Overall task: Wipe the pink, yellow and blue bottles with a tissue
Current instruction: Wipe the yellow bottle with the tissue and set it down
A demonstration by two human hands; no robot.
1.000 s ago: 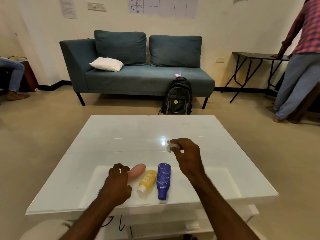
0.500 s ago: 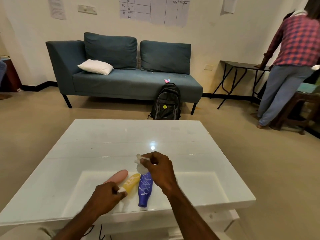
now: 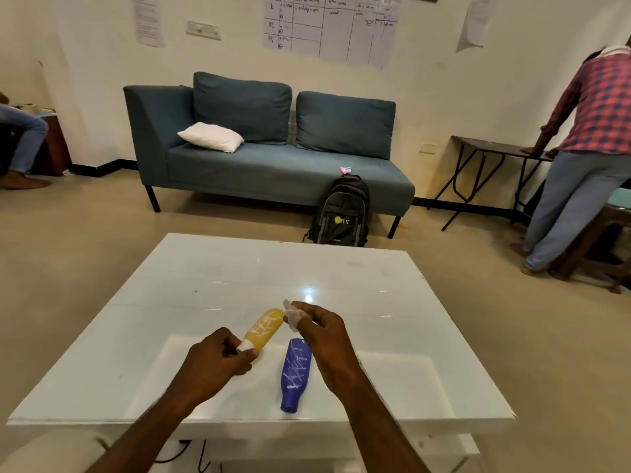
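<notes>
Left hand (image 3: 218, 361) fingers are gripping yellow bottle (image 3: 265, 327) by its cap. Right hand (image 3: 324, 332) is pinching tissue (image 3: 293, 315) at that bottle's 1 o'clock end. Blue bottle (image 3: 296, 373) is lying at its 5 o'clock.

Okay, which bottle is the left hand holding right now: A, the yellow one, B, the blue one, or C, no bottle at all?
A: the left hand grips the yellow bottle by its white cap end; the blue bottle lies on the table, and the right hand pinches the tissue.
</notes>
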